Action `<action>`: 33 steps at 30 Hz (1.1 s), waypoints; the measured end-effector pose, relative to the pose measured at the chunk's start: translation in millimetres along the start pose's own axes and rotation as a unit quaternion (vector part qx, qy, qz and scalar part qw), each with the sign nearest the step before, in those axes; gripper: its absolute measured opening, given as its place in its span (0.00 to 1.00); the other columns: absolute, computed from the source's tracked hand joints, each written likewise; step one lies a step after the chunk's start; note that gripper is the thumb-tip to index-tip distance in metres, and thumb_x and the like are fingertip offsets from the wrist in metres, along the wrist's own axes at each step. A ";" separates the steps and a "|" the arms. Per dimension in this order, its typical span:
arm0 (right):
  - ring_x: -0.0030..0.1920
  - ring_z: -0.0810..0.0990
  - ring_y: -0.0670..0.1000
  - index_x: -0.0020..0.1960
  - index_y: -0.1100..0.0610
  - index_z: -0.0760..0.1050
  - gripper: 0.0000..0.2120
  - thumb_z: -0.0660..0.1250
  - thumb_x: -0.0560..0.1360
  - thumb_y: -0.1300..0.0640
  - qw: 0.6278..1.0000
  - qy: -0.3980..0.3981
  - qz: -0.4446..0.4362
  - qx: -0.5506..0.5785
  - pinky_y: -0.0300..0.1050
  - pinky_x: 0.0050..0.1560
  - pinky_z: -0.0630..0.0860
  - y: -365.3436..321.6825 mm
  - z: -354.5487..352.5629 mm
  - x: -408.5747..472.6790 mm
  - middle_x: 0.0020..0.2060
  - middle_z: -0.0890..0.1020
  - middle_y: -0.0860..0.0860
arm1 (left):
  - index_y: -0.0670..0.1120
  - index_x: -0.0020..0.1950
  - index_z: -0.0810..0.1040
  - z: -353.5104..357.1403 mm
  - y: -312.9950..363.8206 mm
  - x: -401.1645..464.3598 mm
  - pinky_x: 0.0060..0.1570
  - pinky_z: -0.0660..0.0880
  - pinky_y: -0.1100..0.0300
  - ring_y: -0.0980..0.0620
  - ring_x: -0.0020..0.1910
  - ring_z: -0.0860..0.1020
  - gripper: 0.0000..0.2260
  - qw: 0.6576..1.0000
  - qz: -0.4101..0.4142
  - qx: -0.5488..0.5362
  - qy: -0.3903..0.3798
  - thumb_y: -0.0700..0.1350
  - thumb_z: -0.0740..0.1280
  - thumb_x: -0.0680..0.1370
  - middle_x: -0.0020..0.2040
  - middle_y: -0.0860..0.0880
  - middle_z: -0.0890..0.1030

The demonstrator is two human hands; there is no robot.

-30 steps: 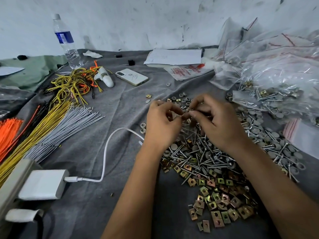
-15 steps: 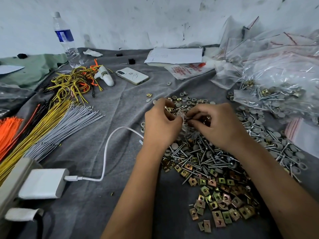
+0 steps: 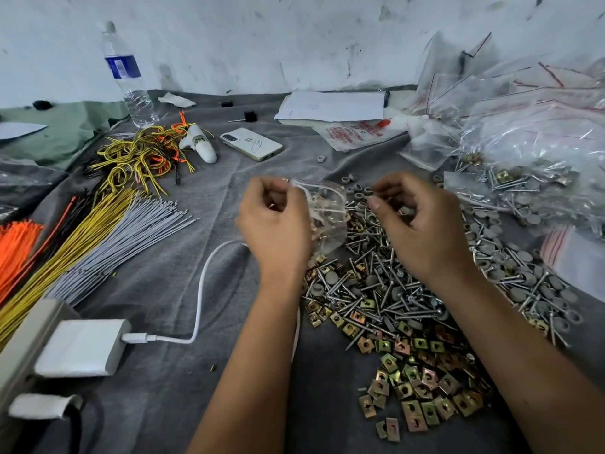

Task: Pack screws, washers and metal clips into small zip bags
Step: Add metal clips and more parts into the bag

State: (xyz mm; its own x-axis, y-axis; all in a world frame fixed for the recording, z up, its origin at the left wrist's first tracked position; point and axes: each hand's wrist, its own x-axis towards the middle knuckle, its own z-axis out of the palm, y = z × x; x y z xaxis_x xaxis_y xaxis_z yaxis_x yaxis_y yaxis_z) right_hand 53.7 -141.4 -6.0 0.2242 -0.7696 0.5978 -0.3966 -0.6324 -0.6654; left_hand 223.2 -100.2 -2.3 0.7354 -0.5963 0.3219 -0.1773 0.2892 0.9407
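at the far left of the worktop (image 3: pixel 163 388), draped in grey cloth, lie orange cable ties (image 3: pixel 14 247) and bundles of yellow and grey ties (image 3: pixel 108 244), with a white charger (image 3: pixel 82 347) and its cable (image 3: pixel 203 290) nearer the person. behind them stand a water bottle (image 3: pixel 126 77) and a phone (image 3: pixel 251 144).

the left hand (image 3: pixel 275 229) is raised over the cloth, its fingers curled and pinching the top edge of a small clear zip bag (image 3: pixel 327 214), which hangs beside the hand with a few clips and washers already inside. the bag is thin, soft film: light, slippery and floppy, so it is best held at the stiffer zip strip near the mouth, as here, leaving the body to sag open.

the right hand (image 3: pixel 422 224) is apart from the bag, fingers curled inward above the grey washers (image 3: pixel 360 194); whether it pinches a part between thumb and finger i cannot tell.

below and between the hands is the heap of screws (image 3: pixel 376 290), stiff, pointed and prone to tangle, best lifted by the shank or head. nearer the person lie the brass-coloured metal clips (image 3: pixel 422 388), flat, hard and easy to pinch by an edge. farther right, more washers and screws run up to a pile of filled bags (image 3: pixel 540 152) and spare red-striped zip bags (image 3: pixel 569 257).
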 end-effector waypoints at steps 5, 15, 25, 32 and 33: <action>0.55 0.76 0.47 0.57 0.51 0.84 0.10 0.74 0.76 0.55 0.969 -0.179 -0.059 -0.158 0.45 0.56 0.75 7.0 7.8 -0.2 0.53 0.81 0.46 | 0.47 0.39 0.75 -5.0 3.5 5.3 0.35 0.73 0.42 0.44 0.34 0.71 0.05 0.992 -0.007 -0.071 0.108 0.39 0.66 0.73 0.35 0.44 0.74; 0.61 0.72 0.50 0.61 0.48 0.83 0.15 0.73 0.75 0.46 0.928 -0.237 -0.083 -0.276 0.50 0.59 0.76 -5.1 21.2 5.1 0.55 0.75 0.49 | 0.48 0.39 0.74 -6.0 4.8 6.1 0.33 0.71 0.37 0.42 0.35 0.68 0.05 0.987 -0.006 -0.100 0.122 0.40 0.66 0.73 0.35 0.42 0.71; 0.46 0.77 0.38 0.51 0.53 0.81 0.04 0.71 0.78 0.59 0.994 -0.079 -0.041 -0.067 0.34 0.44 0.72 -2.4 -20.2 11.1 0.47 0.80 0.44 | 0.41 0.45 0.77 3.8 -5.1 -1.5 0.28 0.74 0.55 0.46 0.28 0.77 0.04 0.997 -0.028 -0.046 -0.063 0.35 0.67 0.79 0.34 0.40 0.78; 0.46 0.78 0.47 0.48 0.58 0.84 0.03 0.75 0.75 0.59 0.990 -0.092 -0.087 -0.054 0.41 0.44 0.73 -0.3 -22.1 8.9 0.46 0.80 0.49 | 0.47 0.42 0.77 13.4 -5.8 -16.4 0.31 0.81 0.47 0.41 0.31 0.81 0.06 0.982 0.031 0.068 -0.176 0.39 0.70 0.79 0.34 0.43 0.83; 0.46 0.78 0.47 0.48 0.57 0.84 0.04 0.76 0.74 0.58 0.989 -0.096 -0.086 -0.069 0.43 0.44 0.74 1.1 -21.0 8.7 0.46 0.80 0.49 | 0.47 0.42 0.77 13.4 -5.8 -17.0 0.30 0.80 0.48 0.43 0.30 0.81 0.06 0.981 0.029 0.069 -0.181 0.39 0.70 0.79 0.34 0.44 0.82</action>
State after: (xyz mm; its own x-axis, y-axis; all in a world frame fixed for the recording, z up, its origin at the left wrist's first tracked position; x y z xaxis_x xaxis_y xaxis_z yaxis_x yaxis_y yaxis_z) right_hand 36.6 -146.9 7.8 0.4594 -0.6624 0.5918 -0.4523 -0.7478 -0.4860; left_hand 202.9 -101.8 -11.8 0.4460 -0.8158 0.3682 -0.3171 0.2407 0.9174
